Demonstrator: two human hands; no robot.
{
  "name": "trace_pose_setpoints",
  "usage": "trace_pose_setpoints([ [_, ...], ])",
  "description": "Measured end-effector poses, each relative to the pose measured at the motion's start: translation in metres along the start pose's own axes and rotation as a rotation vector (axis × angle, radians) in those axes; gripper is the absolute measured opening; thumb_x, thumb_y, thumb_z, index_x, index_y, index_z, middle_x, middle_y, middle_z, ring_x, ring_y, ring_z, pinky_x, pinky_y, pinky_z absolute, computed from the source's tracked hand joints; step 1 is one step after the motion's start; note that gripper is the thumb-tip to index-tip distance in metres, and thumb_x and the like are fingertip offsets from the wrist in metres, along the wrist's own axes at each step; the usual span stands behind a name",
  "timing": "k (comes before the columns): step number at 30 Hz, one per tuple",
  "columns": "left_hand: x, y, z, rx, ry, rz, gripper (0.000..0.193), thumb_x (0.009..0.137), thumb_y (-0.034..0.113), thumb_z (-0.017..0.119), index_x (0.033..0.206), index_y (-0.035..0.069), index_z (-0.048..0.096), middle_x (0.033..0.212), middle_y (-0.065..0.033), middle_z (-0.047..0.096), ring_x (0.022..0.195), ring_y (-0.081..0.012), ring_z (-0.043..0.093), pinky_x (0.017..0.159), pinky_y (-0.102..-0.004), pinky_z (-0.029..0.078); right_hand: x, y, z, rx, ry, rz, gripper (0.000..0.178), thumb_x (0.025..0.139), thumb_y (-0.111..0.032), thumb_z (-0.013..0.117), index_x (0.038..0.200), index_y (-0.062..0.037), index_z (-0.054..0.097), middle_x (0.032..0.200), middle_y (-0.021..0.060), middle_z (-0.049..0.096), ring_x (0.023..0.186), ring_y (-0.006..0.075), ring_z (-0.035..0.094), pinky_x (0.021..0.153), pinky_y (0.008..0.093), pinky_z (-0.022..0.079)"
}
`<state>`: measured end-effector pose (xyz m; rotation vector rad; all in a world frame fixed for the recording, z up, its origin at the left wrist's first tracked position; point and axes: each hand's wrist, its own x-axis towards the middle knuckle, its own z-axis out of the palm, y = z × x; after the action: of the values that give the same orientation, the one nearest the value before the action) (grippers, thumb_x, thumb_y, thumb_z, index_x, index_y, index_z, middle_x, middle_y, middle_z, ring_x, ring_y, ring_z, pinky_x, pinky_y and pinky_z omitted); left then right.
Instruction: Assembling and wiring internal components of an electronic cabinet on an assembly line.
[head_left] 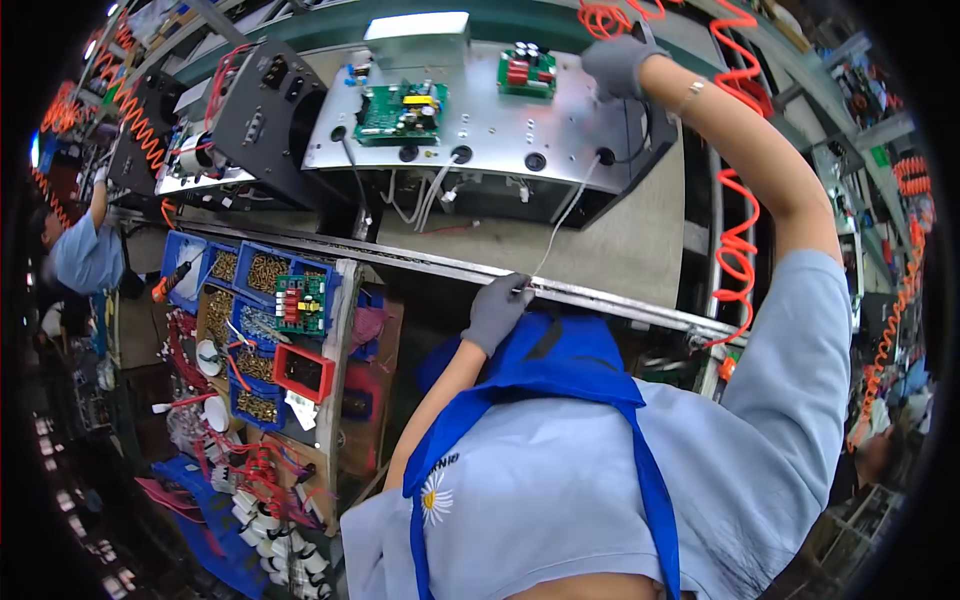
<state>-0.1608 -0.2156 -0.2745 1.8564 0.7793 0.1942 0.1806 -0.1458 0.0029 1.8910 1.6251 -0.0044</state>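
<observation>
My left hand (pixel 497 312), in a grey glove, is closed near the bench's front rail on the end of a thin white cable (pixel 562 222). The cable runs up to a hole at the right of a silver metal chassis plate (pixel 480 120). Over the plate's far right corner, my gloved right hand (pixel 615 68) is curled, with a dark piece showing above it; what it grips is hidden and blurred. On the plate sit a large green circuit board (pixel 402 110), a smaller board with red parts (pixel 527 72) and a silver box-shaped cover (pixel 416 40).
Left of the plate stands another dark chassis (pixel 255 100). Blue bins (pixel 262 270) of brass-coloured screws, a loose circuit board (pixel 301 304) and a red tray (pixel 304 373) lie at lower left. Red coiled hoses (pixel 737 240) hang at right. A co-worker (pixel 88 255) is at far left.
</observation>
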Motion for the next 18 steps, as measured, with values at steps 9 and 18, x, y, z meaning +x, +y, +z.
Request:
trace_pose_setpoints([
  [9, -0.187, -0.109, -0.077, -0.127, 0.617, -0.386, 0.044, 0.085, 0.027, 0.071, 0.123, 0.007, 0.061, 0.109, -0.0138, 0.069, 0.089, -0.0266, 0.070, 0.081, -0.0399, 0.055, 0.116, 0.008, 0.063, -0.129, -0.131, -0.282, 0.038, 0.062, -0.020, 0.082, 0.098, -0.0095, 0.074, 0.093, 0.0146, 0.073, 0.084, 0.0282, 0.071, 0.074, 0.0402, 0.055],
  [18, -0.445, -0.194, 0.092, -0.460, 1.056, -1.333, 0.034, 0.086, 0.032, 0.061, 0.095, 0.002, 0.072, 0.082, -0.0193, 0.070, 0.069, -0.0297, 0.069, 0.064, -0.0417, 0.055, 0.220, 0.064, 0.070, -0.466, -0.189, -0.193, 0.037, 0.077, -0.020, 0.068, 0.110, -0.0062, 0.068, 0.104, 0.0170, 0.070, 0.092, 0.0266, 0.069, 0.079, 0.0370, 0.054],
])
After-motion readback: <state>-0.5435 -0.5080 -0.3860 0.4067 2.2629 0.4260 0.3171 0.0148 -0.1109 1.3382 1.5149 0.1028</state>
